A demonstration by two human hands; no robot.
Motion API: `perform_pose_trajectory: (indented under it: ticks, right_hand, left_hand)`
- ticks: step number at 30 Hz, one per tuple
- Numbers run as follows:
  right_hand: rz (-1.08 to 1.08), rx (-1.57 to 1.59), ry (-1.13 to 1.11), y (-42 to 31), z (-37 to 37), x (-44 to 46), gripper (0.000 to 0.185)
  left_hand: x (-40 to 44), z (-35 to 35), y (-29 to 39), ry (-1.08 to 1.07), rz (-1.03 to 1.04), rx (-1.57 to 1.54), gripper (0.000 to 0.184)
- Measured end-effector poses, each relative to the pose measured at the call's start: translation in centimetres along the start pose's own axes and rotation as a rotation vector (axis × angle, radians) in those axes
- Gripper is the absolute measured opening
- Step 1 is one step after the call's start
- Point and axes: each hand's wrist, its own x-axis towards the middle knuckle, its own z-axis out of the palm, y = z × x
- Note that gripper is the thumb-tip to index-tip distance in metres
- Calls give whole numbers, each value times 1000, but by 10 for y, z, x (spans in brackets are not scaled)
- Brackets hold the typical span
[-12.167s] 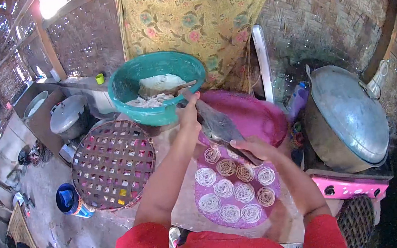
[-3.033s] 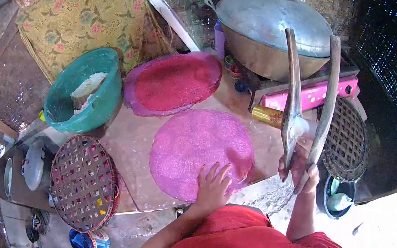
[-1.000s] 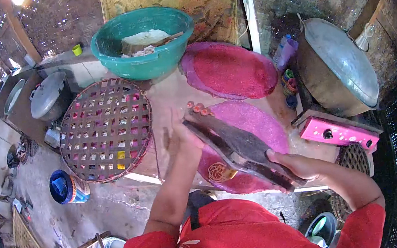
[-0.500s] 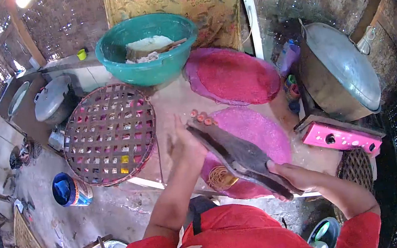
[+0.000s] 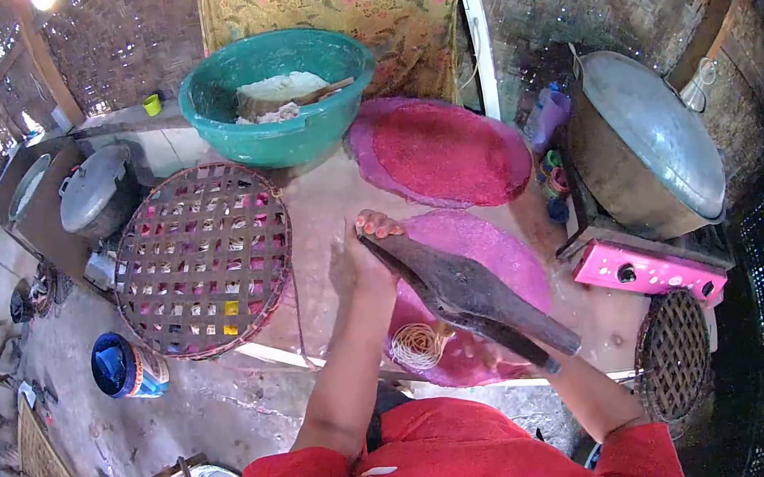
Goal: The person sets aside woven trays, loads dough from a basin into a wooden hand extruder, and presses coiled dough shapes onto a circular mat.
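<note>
My left hand (image 5: pixel 371 240) is closed around the upper end of a dark wooden two-armed press (image 5: pixel 464 278), its fingers curled over the edge. The press slants down to the right above a pink sheet (image 5: pixel 512 270). Below its middle, a round coil of thin pale strands (image 5: pixel 418 346) lies on the sheet. My right hand (image 5: pixel 504 356) is low behind the press's lower end, near the coil. Its fingers are mostly hidden, and I cannot tell what they touch.
A green basin (image 5: pixel 292 139) with white dough stands at the back. Beside it lies a second pink sheet (image 5: pixel 449 157). To the left is an open-weave round tray (image 5: pixel 202 262). A large lidded pot (image 5: pixel 618 159) sits on a pink stove (image 5: pixel 647 271) at right.
My right hand has left the press's lower end and moved leftward beneath it, toward the coil. My left hand still holds the press at nearly the same slant.
</note>
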Motion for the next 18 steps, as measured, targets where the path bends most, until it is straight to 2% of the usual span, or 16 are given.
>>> perform_pose_trajectory:
  ticks: [3, 5, 9, 11, 13, 15, 18]
  right_hand:
    - [-4, 8, -18, 3, 7, 15, 70]
    - [-5, 16, -26, 4, 9, 20, 71]
    - [1, 34, -37, 10, 14, 27, 71]
    - [-1, 35, -45, 11, 18, 32, 71]
    - [-3, 32, -50, 10, 22, 36, 72]
    - [7, 9, -45, 4, 19, 30, 72]
    - [18, -22, 10, -7, 0, 4, 72]
  left_hand:
    - [1, -9, 4, -24, 29, -103, 30]
    - [-2, -7, 10, -61, 92, -143, 18]
    - [9, -1, 36, -132, 190, -77, 18]
    - [9, 22, 45, -292, 161, -66, 28]
    - [15, 48, 47, -322, 149, -112, 32]
    - [13, 79, 46, -463, -86, -196, 38]
    - [1, 114, 37, -519, -176, -128, 45]
